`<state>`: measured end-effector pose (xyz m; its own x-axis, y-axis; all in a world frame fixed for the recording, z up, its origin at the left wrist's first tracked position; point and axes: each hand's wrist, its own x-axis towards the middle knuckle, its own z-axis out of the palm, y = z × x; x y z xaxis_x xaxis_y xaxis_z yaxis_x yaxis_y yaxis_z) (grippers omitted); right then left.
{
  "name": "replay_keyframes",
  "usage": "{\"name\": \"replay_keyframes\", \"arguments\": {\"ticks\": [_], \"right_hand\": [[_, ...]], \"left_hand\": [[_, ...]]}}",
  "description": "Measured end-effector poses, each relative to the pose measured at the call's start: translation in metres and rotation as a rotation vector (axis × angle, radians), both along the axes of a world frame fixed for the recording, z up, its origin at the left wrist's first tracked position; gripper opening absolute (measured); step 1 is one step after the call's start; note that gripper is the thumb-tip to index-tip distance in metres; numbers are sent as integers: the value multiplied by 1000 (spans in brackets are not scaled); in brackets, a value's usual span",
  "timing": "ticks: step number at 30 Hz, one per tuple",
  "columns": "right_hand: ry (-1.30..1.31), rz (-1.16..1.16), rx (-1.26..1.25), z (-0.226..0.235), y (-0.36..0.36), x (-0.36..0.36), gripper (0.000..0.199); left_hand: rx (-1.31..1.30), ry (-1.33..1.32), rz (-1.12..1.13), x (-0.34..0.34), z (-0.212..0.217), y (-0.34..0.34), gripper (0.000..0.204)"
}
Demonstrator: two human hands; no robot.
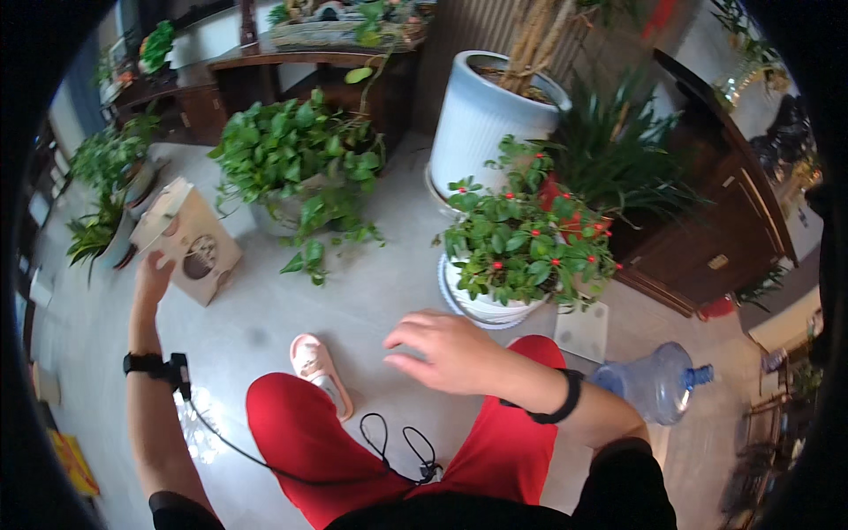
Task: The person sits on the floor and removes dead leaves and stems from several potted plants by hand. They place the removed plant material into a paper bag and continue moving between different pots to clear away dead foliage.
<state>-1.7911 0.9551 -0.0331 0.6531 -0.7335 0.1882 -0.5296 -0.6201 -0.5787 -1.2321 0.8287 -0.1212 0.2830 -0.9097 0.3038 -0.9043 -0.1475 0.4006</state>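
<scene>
At the left, a tan paper bag [216, 278] with a dark printed round pattern stands on the floor. The fingers of my left hand [155, 272] are closed on its upper edge; the fingertips are partly hidden. Over the floor between my knees and the flowering plant, my right hand [442, 352] hangs in the air. It holds nothing, and its thumb is apart from its bent fingers. Closest to it is a bushy plant [521, 234] with small red flowers, set in a white pot [495, 309] on a saucer.
A leafy trailing plant [296, 155] grows beyond the bag. Behind the flowering plant rises a tall white planter [490, 124]. A clear blue water jug [654, 384] lies on its side at the right, near a dark wooden cabinet [707, 230]. Smaller potted plants [106, 199] stand far left.
</scene>
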Motion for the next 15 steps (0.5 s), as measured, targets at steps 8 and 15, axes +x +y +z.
{"name": "replay_keyframes", "arguments": {"ticks": [8,15], "right_hand": [[311,-4,184,-41,-15,12,25],[351,128,264,-53,-52,51,27]], "left_hand": [[155,-21,211,8,-37,-24,60],[182,-56,253,23,-53,-42,67]]}}
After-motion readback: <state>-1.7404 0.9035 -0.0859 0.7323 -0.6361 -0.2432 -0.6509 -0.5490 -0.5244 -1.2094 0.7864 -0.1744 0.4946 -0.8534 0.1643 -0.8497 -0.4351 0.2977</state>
